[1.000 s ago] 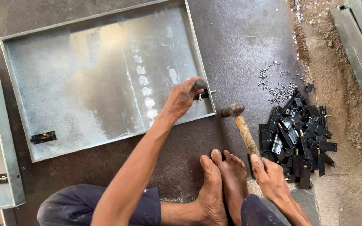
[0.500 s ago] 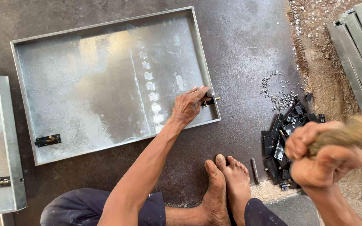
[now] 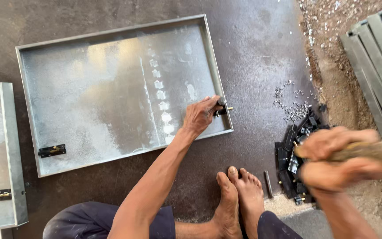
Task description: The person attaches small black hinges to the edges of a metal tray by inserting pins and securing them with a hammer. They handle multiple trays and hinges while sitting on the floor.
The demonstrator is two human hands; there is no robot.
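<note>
At about four o'clock on the large shallow metal tray (image 3: 111,93), the left hand (image 3: 198,116) rests on the right-hand rim, its fingers curled together around a small dark sliding bolt (image 3: 222,107) that sits against that rim; a brass-coloured pin pokes out of the bolt toward three o'clock, so the bolt's long axis runs roughly nine to three, across the rim and not along it. The right hand (image 3: 339,163) is raised close to the camera at about four o'clock of the view, blurred, its fingers clamped on the wooden handle of a hammer (image 3: 376,151) that reaches off toward three o'clock; the hammer's head is out of view. From that raised hand the bolt lies toward ten o'clock, well apart, with the left hand already on it and so far the nearer of the two. Beneath the right hand lies a heap of black bolts (image 3: 295,161), and a scatter of small pale rivets (image 3: 292,108) sits at twelve o'clock from the heap. A second bolt (image 3: 51,150) is fixed near the tray's seven o'clock corner. Another tray (image 3: 1,155) lies at nine o'clock, and the person's bare feet (image 3: 237,194) rest at six o'clock.
</note>
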